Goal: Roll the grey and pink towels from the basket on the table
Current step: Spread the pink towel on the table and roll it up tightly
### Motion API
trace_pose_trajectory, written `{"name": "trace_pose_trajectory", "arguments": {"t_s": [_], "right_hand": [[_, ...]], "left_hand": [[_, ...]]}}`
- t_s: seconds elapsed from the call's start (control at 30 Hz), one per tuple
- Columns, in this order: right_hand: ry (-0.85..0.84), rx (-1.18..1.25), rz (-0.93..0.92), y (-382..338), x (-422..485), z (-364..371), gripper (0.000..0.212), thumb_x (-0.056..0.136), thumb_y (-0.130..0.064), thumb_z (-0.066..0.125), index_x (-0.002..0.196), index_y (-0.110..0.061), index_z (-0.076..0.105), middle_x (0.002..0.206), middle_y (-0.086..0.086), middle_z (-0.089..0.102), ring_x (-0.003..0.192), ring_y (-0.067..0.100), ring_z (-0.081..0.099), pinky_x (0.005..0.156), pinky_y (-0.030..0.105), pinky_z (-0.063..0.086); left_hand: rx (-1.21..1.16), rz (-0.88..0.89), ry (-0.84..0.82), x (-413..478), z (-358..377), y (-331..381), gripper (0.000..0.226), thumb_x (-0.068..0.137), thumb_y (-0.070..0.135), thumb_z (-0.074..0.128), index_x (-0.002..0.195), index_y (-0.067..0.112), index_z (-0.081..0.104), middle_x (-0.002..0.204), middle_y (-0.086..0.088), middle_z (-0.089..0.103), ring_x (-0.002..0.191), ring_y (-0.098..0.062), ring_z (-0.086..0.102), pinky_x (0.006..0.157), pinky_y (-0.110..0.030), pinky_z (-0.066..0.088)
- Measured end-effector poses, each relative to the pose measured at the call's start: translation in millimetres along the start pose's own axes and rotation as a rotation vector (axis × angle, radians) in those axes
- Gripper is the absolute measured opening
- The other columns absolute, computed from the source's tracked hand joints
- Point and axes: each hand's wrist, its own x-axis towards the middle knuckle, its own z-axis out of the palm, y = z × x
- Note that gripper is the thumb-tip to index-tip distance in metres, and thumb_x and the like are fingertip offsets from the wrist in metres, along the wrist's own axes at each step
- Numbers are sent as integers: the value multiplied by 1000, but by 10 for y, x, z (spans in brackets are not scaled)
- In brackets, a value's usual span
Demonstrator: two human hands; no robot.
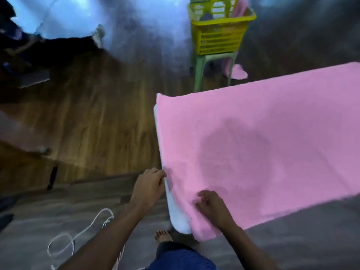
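A pink towel (263, 137) lies spread flat over a white table (178, 215), covering nearly all of it. My left hand (149, 185) pinches the towel's near left edge at the table's side. My right hand (211, 205) has its fingers curled into the towel's near corner. The yellow basket (220, 34) stands on a green stool (200, 73) behind the table, with another pink towel (240, 6) hanging over its rim. A grey piece shows faintly inside the basket.
A pink cloth (236, 72) lies on the floor by the stool. A white cord (78, 236) loops on the grey floor at the lower left. Wooden flooring stretches to the left. Dark clutter (25, 61) sits at the far left. My bare foot (162, 235) is below the table.
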Motion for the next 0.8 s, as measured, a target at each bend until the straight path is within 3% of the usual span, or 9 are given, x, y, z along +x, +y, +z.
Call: {"name": "trace_pose_trajectory", "arguments": {"t_s": [0.1, 0.2, 0.3, 0.37, 0.47, 0.67, 0.8], "right_hand": [[144, -34, 175, -51, -199, 266, 32, 82, -46, 64, 110, -31, 66, 106, -11, 63, 98, 9, 61, 86, 29, 47], [230, -59, 304, -183, -326, 470, 38, 79, -55, 59, 111, -36, 64, 111, -13, 61, 107, 10, 57, 90, 31, 42], [317, -34, 383, -302, -360, 644, 59, 70, -73, 43, 109, -34, 64, 108, -12, 62, 106, 11, 58, 88, 32, 43], [366, -33, 432, -409, -343, 756, 62, 69, -75, 42, 110, -33, 63, 107, -10, 61, 106, 13, 57, 87, 32, 43], [437, -2, 560, -623, -288, 887, 50, 78, -64, 60, 117, -33, 59, 117, -7, 57, 112, 15, 53, 92, 33, 38], [551, 24, 803, -1115, -88, 1213, 61, 71, -61, 70, 122, -30, 55, 125, 0, 49, 114, 25, 49, 92, 40, 40], [652, 16, 923, -1297, -17, 1414, 43, 82, -26, 67, 124, -21, 57, 118, 5, 51, 108, 31, 50, 82, 41, 43]], "left_hand": [[42, 151, -129, 332, 1, -166, 44, 80, 32, 32, 93, 18, 71, 88, 0, 67, 80, -26, 61, 66, -39, 52], [93, 317, -229, 705, 54, -200, 35, 78, 26, 39, 88, 18, 71, 83, -2, 66, 77, -30, 64, 64, -41, 54], [158, 456, -322, 1055, 124, -121, 29, 86, 17, 47, 104, 18, 70, 98, -3, 66, 95, -29, 61, 80, -40, 48], [231, 560, -370, 1289, 165, -85, 30, 93, 17, 47, 115, 21, 66, 111, 0, 63, 106, -23, 57, 88, -35, 42], [257, 736, -409, 1621, 216, -76, 29, 95, 18, 46, 116, 20, 66, 118, -1, 63, 109, -22, 56, 90, -35, 41], [375, 1001, -533, 2300, 167, -503, 28, 91, 16, 50, 114, 18, 67, 116, -6, 62, 104, -28, 56, 84, -37, 44], [423, 1119, -603, 2780, -8, -980, 31, 84, 14, 57, 116, 15, 60, 115, -7, 59, 99, -26, 53, 81, -38, 47]]}}
